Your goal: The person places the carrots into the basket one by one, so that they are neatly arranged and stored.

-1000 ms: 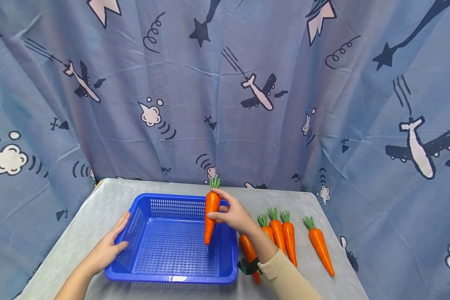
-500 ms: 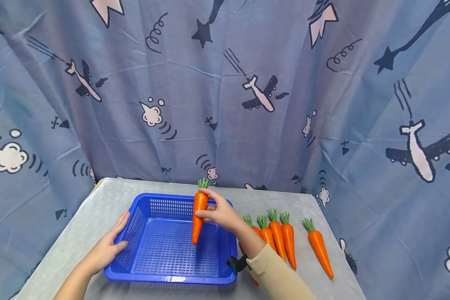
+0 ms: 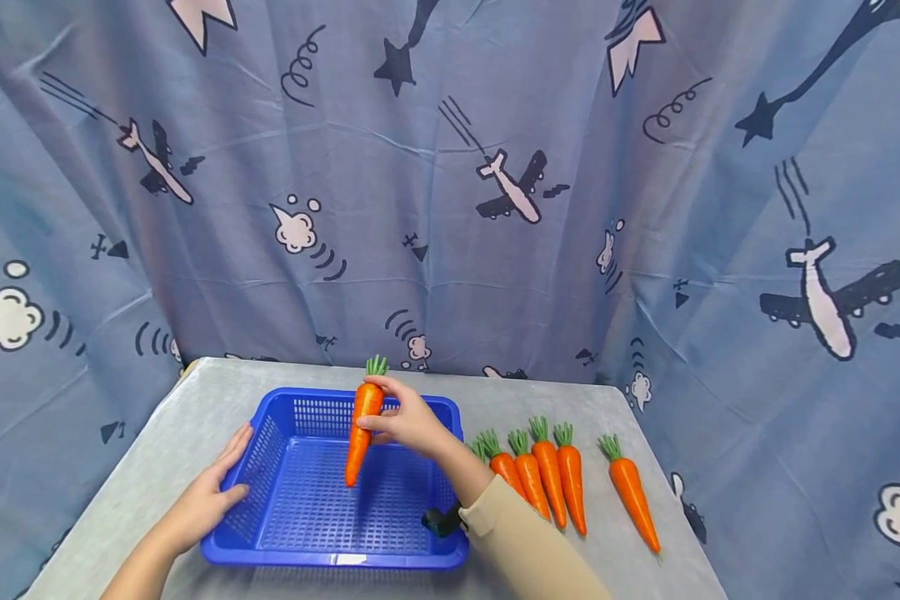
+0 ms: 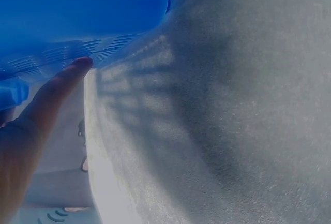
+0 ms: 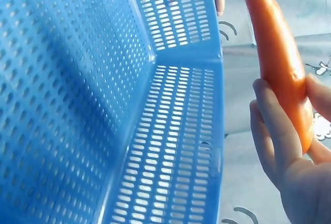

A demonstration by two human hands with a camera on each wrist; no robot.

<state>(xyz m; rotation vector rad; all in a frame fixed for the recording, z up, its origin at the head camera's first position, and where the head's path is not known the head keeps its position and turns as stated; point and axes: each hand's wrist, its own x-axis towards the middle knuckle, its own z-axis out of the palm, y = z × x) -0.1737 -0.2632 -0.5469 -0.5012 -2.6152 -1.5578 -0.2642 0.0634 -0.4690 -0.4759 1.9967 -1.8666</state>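
A blue plastic basket (image 3: 337,559) with slotted walls stands on the table, its floor bare. My left hand (image 3: 198,504) rests along its left side, fingers fairly straight and the thumb at the rim. In the left wrist view a fingertip of that left hand (image 4: 44,110) touches the basket's outer wall (image 4: 77,6). Over the basket, my right hand (image 3: 412,423) pinches an orange carrot (image 3: 362,417) with a green top, point downward. The right wrist view has the thumb and fingers of the right hand (image 5: 289,157) around the carrot's thick part (image 5: 282,53).
Right of the basket several more carrots (image 3: 571,483) lie side by side, partly behind the right sleeve (image 3: 532,542). One carrot (image 3: 634,504) lies apart near the right edge of the grey-covered table (image 3: 495,400). A patterned blue curtain (image 3: 450,250) hangs around the table.
My right hand has carried the carrot leftward, from the basket's right side to above its middle. More of the carrots on the table show now. The left hand has stayed at the basket.
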